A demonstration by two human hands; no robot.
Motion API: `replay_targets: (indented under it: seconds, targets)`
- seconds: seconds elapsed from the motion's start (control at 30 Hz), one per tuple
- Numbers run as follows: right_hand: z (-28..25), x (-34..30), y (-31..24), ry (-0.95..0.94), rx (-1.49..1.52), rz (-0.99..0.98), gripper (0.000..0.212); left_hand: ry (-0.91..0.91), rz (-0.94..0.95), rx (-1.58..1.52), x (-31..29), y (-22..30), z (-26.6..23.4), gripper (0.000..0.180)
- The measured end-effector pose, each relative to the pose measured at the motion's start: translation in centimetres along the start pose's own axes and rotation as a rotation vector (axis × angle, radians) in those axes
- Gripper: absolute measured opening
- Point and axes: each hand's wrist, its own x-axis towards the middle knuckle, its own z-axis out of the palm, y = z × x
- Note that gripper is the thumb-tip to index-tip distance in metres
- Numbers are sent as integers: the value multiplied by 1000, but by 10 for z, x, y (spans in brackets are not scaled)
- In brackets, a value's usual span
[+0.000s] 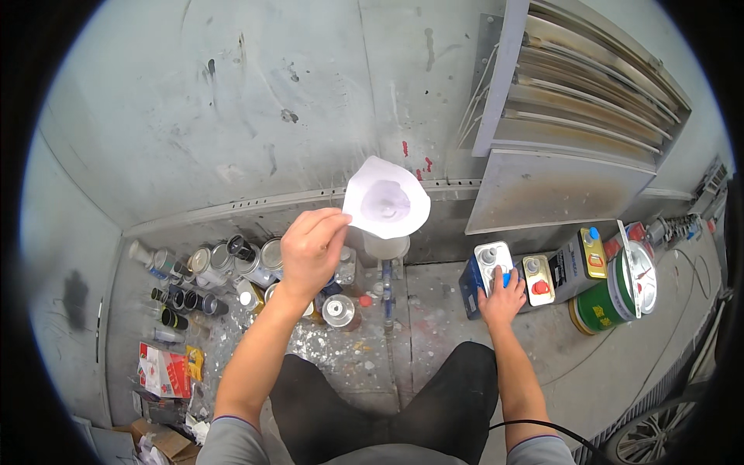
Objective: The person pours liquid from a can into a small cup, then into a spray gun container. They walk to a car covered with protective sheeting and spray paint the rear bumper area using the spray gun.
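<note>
My left hand (310, 249) is raised and pinches the rim of a white paper cone filter (386, 201), whose inside is stained pale purple. The cone sits over a clear cup (386, 246) on a small stand (387, 287) on the floor. My right hand (502, 293) reaches down to a blue rectangular tin (479, 277) with a white top, fingers closed around its blue cap. My knees in black trousers are at the lower middle.
Several round metal cans (225, 263) and small spray cans (182, 302) crowd the floor at left. More rectangular tins (539, 280) and a green drum (612, 298) stand at right. A metal louvre (566, 116) hangs on the grey wall. Red cartons (164, 370) lie lower left.
</note>
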Motion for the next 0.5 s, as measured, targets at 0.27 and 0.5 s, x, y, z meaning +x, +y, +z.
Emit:
replay_targets:
  seconds: [0.27, 0.5]
  targets:
    - [-3, 0, -3, 13, -15, -11, 82, 31, -20, 5, -1, -1, -3, 23]
    - [-4, 0, -3, 14, -13, -16, 82, 56, 5, 20, 2, -1, -5, 24]
